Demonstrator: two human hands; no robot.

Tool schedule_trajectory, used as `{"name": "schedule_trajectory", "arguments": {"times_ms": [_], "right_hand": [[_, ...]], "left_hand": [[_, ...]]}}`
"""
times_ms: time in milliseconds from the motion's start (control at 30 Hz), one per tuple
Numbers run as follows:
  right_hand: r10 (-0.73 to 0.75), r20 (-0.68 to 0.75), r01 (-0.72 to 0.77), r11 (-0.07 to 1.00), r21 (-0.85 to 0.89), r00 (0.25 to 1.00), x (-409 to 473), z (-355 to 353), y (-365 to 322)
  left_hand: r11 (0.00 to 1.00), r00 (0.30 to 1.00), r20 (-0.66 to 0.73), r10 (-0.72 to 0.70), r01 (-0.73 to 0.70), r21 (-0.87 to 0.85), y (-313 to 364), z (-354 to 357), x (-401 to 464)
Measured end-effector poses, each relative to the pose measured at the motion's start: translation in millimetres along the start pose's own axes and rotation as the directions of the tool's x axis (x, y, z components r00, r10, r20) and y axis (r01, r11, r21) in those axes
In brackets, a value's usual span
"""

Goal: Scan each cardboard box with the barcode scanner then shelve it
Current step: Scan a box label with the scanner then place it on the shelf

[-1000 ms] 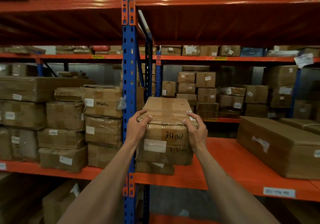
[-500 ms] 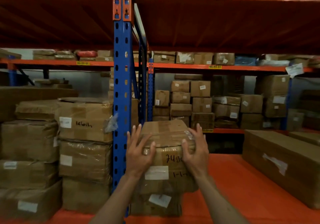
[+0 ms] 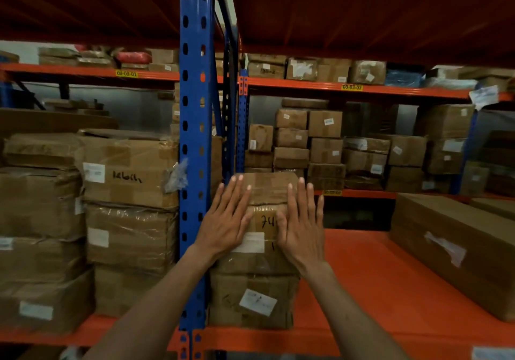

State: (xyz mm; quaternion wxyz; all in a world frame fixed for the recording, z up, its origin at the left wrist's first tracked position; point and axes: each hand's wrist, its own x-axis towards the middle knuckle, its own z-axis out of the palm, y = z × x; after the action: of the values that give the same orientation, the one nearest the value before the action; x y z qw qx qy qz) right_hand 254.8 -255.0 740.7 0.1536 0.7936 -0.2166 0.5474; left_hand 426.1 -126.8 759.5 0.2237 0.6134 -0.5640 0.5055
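Left of the blue upright [image 3: 195,147], stacked wrapped cartons [image 3: 128,206] stood on the orange shelf [image 3: 362,290]; their labels were too blurred to read. Just right of the upright, the cardboard box [image 3: 266,192] rested on a lower box [image 3: 252,298]. The left hand [image 3: 225,224] and the right hand [image 3: 302,227] lay flat on its front with fingers straight, covering most of the handwritten number. Further right of the upright a long carton [image 3: 457,248] was cut off by the frame edge. Behind, a dim far rack [image 3: 362,89] held more boxes.
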Motion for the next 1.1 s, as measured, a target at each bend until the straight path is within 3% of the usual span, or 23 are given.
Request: {"name": "schedule_trajectory", "arguments": {"times_ms": [100, 733, 1100], "right_hand": [[-0.066, -0.009, 0.066, 0.998, -0.002, 0.998, -29, 12, -1], [-0.050, 0.044, 0.050, 0.999, -0.003, 0.998, -23, 37, -6], [-0.082, 0.185, 0.079, 0.997, 0.028, 0.979, -44, 8, -1]], "left_hand": [[1.000, 1.000, -0.015, -0.020, 0.020, -0.021, 7, 7, -10], [0.999, 0.994, 0.097, -0.052, 0.052, 0.004, -1, 22, -10], [0.983, 0.975, 0.160, -0.153, 0.167, -0.072, 30, 14, -32]]}}
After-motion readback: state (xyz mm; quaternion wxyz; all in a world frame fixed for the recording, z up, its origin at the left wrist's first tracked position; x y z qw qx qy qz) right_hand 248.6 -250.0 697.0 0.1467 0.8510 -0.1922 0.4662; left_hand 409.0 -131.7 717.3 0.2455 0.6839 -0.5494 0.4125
